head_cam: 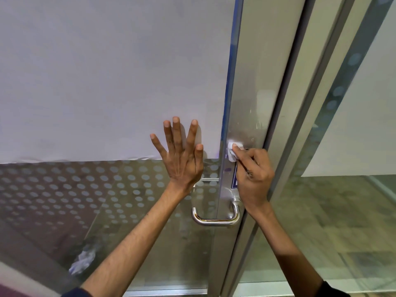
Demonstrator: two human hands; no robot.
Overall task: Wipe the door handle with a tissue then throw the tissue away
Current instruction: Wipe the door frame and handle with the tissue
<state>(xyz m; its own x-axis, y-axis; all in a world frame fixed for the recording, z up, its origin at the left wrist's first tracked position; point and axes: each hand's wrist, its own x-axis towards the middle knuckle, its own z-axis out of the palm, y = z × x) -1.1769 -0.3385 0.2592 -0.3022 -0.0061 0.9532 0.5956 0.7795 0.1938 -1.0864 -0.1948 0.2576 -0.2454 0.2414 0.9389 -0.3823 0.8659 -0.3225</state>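
Tissue [231,151], small and white, sits pinched in the right hand's [254,176] fingertips against the metal door frame [248,103], above the steel handle [216,219]. Left hand [182,155] lies flat, fingers spread wide, on the glass door [107,82], holding nothing.

We saw an evenly, softly lit scene with no single strong source. The white panel [96,78] was bright and flat, and the left hand [181,155] cast only a faint, short shadow onto it beside the fingers. A dull sheen lay on the metal door frame [252,86], and small bright glints sat on the curve of the door handle [215,219]. The wide lens bent the frame's straight edges, which leaned more strongly toward the right side. Toward the corners the picture went soft and smeared, and the lower left was darker.
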